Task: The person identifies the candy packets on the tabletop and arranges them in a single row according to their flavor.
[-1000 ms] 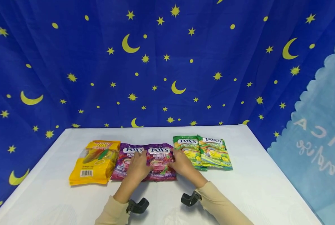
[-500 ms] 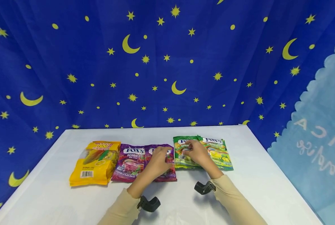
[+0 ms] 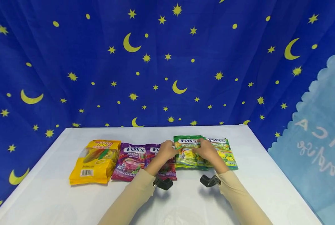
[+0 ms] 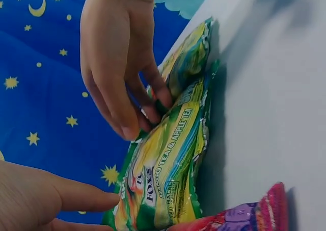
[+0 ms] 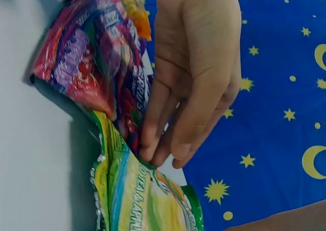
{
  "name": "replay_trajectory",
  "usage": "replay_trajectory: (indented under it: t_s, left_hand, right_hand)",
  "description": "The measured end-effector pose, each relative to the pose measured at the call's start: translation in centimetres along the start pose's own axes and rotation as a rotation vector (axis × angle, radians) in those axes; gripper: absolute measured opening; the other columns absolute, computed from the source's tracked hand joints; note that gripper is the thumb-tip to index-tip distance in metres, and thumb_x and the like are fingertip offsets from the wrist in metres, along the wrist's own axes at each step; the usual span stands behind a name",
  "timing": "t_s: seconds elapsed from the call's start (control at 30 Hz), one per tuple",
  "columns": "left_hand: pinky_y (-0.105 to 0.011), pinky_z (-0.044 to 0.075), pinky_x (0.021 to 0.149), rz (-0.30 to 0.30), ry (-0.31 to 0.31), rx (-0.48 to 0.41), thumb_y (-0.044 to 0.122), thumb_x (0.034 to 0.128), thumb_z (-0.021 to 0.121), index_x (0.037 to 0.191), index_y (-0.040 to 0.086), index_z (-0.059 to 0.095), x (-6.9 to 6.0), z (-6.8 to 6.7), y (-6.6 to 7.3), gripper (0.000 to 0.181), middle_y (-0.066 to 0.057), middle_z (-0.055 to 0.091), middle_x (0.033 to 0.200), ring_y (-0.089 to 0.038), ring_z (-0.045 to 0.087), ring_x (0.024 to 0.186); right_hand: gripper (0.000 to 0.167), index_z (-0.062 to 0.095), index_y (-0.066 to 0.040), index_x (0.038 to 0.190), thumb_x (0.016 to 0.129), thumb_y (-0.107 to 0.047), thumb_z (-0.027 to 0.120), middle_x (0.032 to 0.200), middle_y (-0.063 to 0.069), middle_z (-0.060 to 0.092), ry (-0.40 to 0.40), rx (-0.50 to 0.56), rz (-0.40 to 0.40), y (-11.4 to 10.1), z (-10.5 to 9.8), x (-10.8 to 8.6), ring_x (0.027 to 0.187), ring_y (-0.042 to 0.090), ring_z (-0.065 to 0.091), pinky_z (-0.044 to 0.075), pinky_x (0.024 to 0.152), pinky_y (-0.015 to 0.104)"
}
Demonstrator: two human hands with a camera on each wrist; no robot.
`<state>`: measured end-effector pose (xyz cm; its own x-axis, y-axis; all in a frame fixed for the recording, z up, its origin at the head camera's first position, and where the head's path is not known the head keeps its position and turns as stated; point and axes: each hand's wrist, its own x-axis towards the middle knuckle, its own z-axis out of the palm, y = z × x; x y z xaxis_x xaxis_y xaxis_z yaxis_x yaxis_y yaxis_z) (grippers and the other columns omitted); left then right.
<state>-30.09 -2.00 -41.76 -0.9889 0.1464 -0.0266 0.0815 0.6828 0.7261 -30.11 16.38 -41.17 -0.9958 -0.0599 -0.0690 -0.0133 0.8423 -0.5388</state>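
A green Fox's Spring Tea candy bag (image 3: pixel 186 157) lies between my hands. My left hand (image 3: pixel 167 150) grips its left edge, reaching over a purple Fox's Berries candy bag (image 3: pixel 167 172) that it partly hides. On the opposite edge, my right hand (image 3: pixel 208 151) holds the same green bag with thumb and curled fingers. A second green candy bag (image 3: pixel 229 157) lies to the right, its left side overlapped by the first and partly behind my right hand. In the right wrist view, the left fingertips (image 5: pixel 181 150) meet the green bag beside the purple one.
Another purple candy bag (image 3: pixel 132 162) lies left of the first purple one. At the far left of the row is a yellow bag (image 3: pixel 92 162) with a barcode. The white table (image 3: pixel 254 190) ends against a blue star-and-moon curtain (image 3: pixel 156 68).
Both hands have moved right, from the purple bag to the left green bag. The right hand arrived first, then the left. The right green bag has shifted slightly right.
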Motion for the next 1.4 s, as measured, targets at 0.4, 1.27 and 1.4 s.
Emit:
replay_trajectory:
  t_s: [0.4, 1.27, 1.4]
  left_hand:
    - [-0.026, 0.03, 0.048, -0.068, 0.001, 0.001, 0.005, 0.0802, 0.074, 0.06, 0.009, 0.036, 1.7, 0.2, 0.0, 0.043, -0.001, 0.032, 0.057, -0.014, 0.032, 0.052]
    - [-0.036, 0.053, 0.079, -0.103, -0.038, -0.271, 0.007, 0.0821, 0.071, 0.113, -0.009, 0.062, 1.0, 0.9, -0.2, 0.036, -0.017, 0.064, 0.101, -0.024, 0.061, 0.087]
    - [-0.036, 0.056, 0.075, -0.129, -0.088, -0.435, 0.004, 0.0856, 0.069, 0.117, -0.01, 0.058, 0.2, 0.7, -0.6, 0.036, -0.018, 0.065, 0.101, -0.026, 0.066, 0.086]
  right_hand:
    - [0.018, 0.054, -0.002, 0.083, 0.087, -0.016, 0.065, 0.072, 0.009, 0.049, -0.075, -0.014, 0.06, 1.9, -0.5, 1.0, 0.058, 0.019, 0.044, 0.037, 0.051, 0.031]
    - [0.067, 0.034, 0.003, 0.14, 0.085, -0.012, 0.068, 0.095, 0.016, 0.063, -0.188, 0.642, 0.202, 4.2, -1.5, 0.3, 0.072, 0.019, 0.064, 0.056, 0.066, 0.034]
    - [0.069, 0.031, -0.003, 0.143, 0.086, -0.015, 0.069, 0.101, 0.017, 0.064, -0.211, 0.739, 0.207, 4.4, -1.6, -0.5, 0.077, 0.018, 0.065, 0.056, 0.067, 0.033]
